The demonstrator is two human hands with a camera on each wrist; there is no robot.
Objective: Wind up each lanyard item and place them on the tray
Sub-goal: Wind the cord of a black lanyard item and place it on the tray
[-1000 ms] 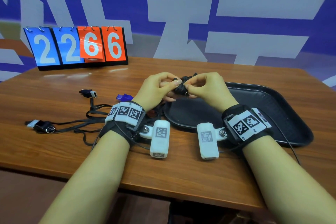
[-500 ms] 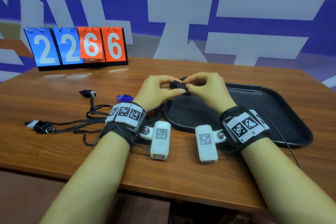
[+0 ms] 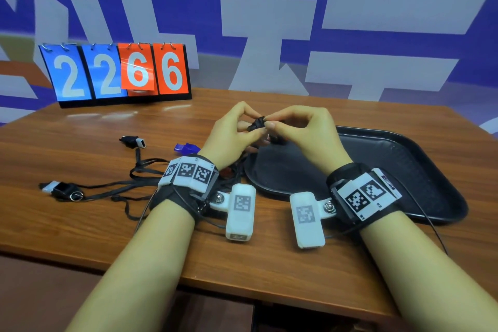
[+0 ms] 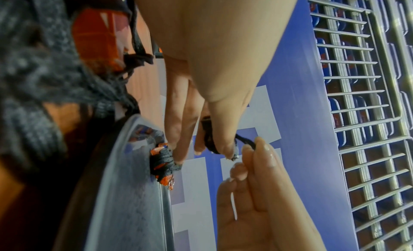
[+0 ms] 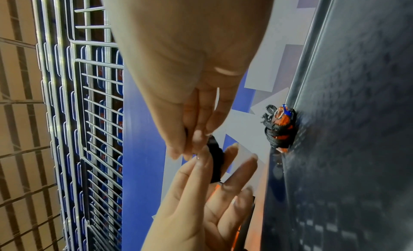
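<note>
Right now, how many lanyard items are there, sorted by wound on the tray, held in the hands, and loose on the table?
Wound on the tray: 1, the orange item
Held by left hand and right hand: 1, the black bundle
Loose on the table: 3, near black-and-white item, far black-and-white item, blue whistle
Total: 5 in view

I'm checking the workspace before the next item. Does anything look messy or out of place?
Only the unwound lanyards stand out: their black cords lie loose and overlapping on the table, left of the tray. One wound orange item already lies on the tray. No damage shows.
</note>
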